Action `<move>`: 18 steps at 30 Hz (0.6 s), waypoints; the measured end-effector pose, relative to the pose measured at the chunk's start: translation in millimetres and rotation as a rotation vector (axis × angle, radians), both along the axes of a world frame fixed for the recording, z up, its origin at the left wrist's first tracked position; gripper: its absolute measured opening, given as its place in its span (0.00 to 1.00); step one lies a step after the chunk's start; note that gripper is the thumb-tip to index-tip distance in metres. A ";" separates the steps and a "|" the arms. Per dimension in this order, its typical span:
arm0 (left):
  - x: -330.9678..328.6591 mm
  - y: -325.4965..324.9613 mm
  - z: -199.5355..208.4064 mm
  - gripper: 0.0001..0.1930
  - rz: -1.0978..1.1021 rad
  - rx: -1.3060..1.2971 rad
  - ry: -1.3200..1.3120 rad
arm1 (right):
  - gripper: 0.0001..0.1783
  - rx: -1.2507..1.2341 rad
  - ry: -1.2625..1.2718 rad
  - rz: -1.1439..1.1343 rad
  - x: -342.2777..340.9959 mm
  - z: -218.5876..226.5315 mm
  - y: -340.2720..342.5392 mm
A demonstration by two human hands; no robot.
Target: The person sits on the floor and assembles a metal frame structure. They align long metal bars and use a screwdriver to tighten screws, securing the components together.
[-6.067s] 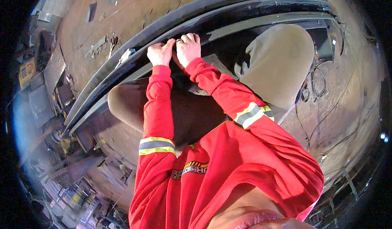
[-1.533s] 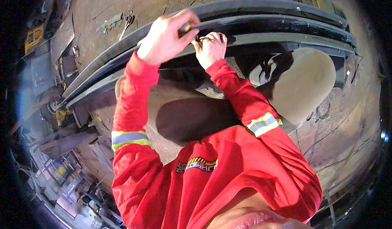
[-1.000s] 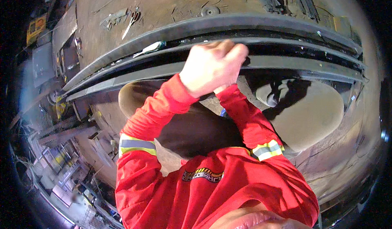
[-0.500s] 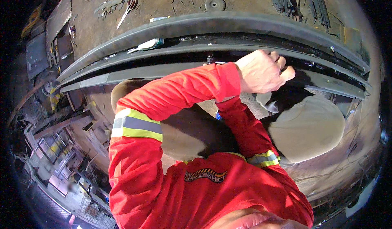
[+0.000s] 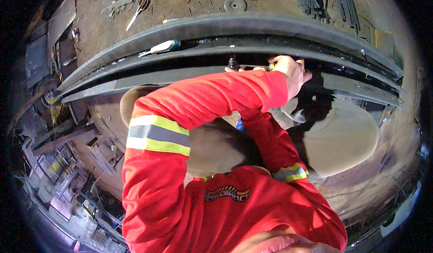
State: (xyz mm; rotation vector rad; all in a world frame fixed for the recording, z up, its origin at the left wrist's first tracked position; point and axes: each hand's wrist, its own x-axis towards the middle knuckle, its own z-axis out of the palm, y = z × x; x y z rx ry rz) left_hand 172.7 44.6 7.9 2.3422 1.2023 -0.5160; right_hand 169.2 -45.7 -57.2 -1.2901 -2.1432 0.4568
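My left arm crosses over to the right, above my right arm. My left hand [image 5: 294,72] has its fingers bent down at the dark metal channel, beside a small yellow part [image 5: 272,66]; what they grip is mostly hidden. A thin pale rod [image 5: 249,66] runs from there to a short black cylinder [image 5: 232,63] standing at the channel's near edge. Of my right hand [image 5: 259,68] only a few fingertips show past the left sleeve, close to the rod and cylinder; its grip is hidden. Long grey metal rails [image 5: 194,52] with dark grooves lie across in front of me.
A white and dark green tapered item [image 5: 163,47] lies on the rails at left. Beyond are scissors [image 5: 139,13], a round disc [image 5: 235,4] and bundled dark strips [image 5: 311,0]. My knees [image 5: 347,135] flank my arms. Clutter [image 5: 72,185] fills the lower left.
My left hand, raised above the rails half a second ago, has come down onto the rod's right end. More of the rod and the yellow part show now.
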 end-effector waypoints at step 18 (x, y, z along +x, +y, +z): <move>-265.0 -100.9 153.2 0.09 1.225 0.142 -1.054 | 0.14 0.061 0.129 -0.101 -1.3 4.5 4.9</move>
